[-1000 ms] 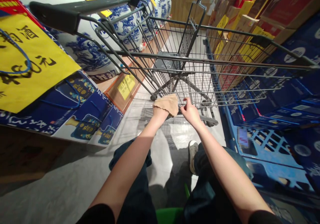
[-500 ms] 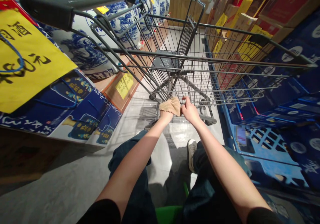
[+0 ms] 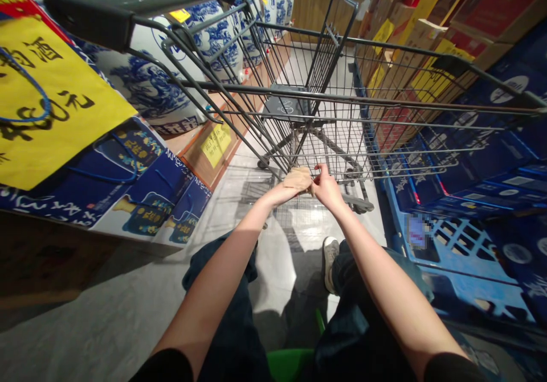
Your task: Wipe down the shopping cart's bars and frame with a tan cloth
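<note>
A tan cloth (image 3: 299,178) covers the fingers of my left hand (image 3: 280,195), which is closed on it. My right hand (image 3: 328,191) is just to the right, its curled fingers meeting the cloth's right end while the index finger points up and left. Both hands are low against the near side of a dark wire shopping cart (image 3: 265,90), by the lower edge of its basket. The cloth hides most of the left fingers. A dark plate with a white logo (image 3: 286,107) sits inside the cart's frame.
Blue-and-white porcelain jars (image 3: 145,86) line the left behind blue gift boxes (image 3: 128,183) and a yellow price sign (image 3: 55,103). Stacked blue cartons (image 3: 461,160) and a blue plastic pallet (image 3: 461,268) stand on the right. Part of something green (image 3: 290,365) shows between my legs.
My left hand has turned, its wrist swinging left, and the cloth has shifted right towards my right hand. The right hand stays nearly in place; the whole view has shifted slightly.
</note>
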Motion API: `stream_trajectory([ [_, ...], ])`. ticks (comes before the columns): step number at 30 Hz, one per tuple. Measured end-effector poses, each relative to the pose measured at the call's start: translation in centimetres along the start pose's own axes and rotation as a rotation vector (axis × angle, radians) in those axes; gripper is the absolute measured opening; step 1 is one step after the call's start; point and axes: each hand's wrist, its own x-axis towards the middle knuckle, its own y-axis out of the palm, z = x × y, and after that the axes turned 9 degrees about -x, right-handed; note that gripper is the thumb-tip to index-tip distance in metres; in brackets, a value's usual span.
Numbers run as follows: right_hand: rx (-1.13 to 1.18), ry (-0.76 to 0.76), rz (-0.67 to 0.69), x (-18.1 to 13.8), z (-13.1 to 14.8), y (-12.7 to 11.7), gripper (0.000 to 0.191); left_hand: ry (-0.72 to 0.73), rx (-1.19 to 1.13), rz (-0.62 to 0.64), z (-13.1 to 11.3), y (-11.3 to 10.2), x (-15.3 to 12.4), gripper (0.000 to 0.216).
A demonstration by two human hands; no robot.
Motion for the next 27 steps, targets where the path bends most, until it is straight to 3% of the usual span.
stream_trajectory([
  [3, 0.038, -0.012, -0.008, 0.2, -0.1, 0.1, 0.045, -0.111, -0.130, 0.014, -0.3, 0.1, -1.0, 0.039],
  [6, 0.041, -0.020, 0.007, 0.2, -0.1, 0.1, 0.046, -0.168, -0.154, -0.118, -0.5, 1.6, -0.6, 0.033],
  [10, 0.095, 0.005, 0.032, 0.3, -0.2, 0.0, 0.049, -0.196, -0.029, -0.307, -0.4, 3.7, 0.1, 0.027],
  [13, 0.175, 0.025, 0.055, 0.3, -0.2, -0.2, 0.051, -0.205, 0.095, -0.334, -0.7, 4.3, 0.0, 0.021],
  [17, 0.154, 0.018, 0.055, 0.2, -0.5, -0.5, 0.051, -0.212, 0.183, -0.315, -1.9, 3.5, 0.0, 0.010],
  [23, 0.129, 0.011, 0.075, 0.0, -0.7, -0.8, 0.053, -0.131, 0.180, -0.361, -4.3, -0.4, -0.1, 0.015],
  [27, 0.082, 0.006, 0.054, 0.0, -0.4, -0.6, 0.054, -0.135, 0.215, -0.373, -3.6, 0.3, -0.4, 0.014],
])
